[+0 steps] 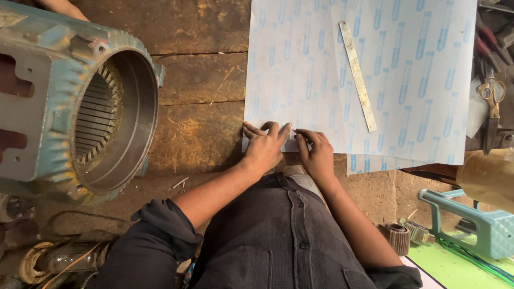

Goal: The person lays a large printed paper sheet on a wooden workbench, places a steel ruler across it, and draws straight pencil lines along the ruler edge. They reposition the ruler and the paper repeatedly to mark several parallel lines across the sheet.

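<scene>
Head view: large white insulation paper sheet (pixel 321 80) with pale blue print, lying flat on the worn wooden tabletop (pixel 203 80); judged light, thin, creasable, best taken at its near edge. There the left hand (pixel 263 145) and right hand (pixel 316 152) press flat, fingers spread, gripping nothing. Also: teal motor stator housing (pixel 75 107) at left, steel ruler (pixel 357 75) on the sheet, yellow-handled scissors (pixel 491 107) at right.
</scene>
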A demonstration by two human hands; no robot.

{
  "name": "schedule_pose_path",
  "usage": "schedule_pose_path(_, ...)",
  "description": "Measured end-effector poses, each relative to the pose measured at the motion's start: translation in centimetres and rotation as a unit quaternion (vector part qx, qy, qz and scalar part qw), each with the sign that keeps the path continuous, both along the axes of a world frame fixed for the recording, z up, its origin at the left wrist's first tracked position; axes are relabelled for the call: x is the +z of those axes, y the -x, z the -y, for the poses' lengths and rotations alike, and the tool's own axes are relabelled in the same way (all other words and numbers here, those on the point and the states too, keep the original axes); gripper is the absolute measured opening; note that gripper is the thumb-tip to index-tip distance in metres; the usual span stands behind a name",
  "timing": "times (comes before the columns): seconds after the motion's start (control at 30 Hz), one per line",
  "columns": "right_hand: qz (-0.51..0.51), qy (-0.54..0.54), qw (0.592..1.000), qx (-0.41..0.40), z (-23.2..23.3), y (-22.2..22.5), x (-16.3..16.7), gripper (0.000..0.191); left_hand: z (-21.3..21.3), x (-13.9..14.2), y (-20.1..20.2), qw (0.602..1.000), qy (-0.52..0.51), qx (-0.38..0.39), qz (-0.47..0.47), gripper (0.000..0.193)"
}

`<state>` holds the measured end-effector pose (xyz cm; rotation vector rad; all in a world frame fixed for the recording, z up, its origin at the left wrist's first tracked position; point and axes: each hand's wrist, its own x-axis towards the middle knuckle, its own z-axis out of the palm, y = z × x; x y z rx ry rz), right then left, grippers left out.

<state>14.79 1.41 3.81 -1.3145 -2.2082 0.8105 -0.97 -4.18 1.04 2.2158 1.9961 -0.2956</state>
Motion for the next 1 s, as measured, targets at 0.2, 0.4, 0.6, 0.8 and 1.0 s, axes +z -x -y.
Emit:
schedule_pose_path(0.2, -0.007, -0.013, 1.0, -0.004, 0.0, 0.4, 0.0, 0.017, 0.0, 0.4, -0.1, 1.0, -0.015, 0.005, -0.026, 0.079)
schedule_pose_path(0.4, -0.053, 0.115, 0.99, -0.066, 0.0, -0.3, 0.5, 0.023, -0.3, 3.3, 1.2, 0.996, 0.044, 0.078, 0.023, 0.07)
schedule_pose_path(0.6, -0.111, 0.164, 0.978, -0.06, -0.9, -2.1, -0.3, 0.035, -1.0, 4.3, 7.2, 0.973, 0.096, 0.166, -0.128, 0.066)
schedule_pose_path(0.8, 0.084, -0.08, 0.986, -0.122, -8.0, -5.3, -1.0, 0.029, -1.6, 0.6, 5.8, 0.992, -0.082, 0.071, 0.068, 0.063)
schedule_pose_path(1.0, 0.26, -0.215, 0.941, -0.029, -8.7, -6.8, -1.8, 0.018, -0.4, -2.2, 3.8, 0.986, -0.113, 0.058, 0.104, 0.064)
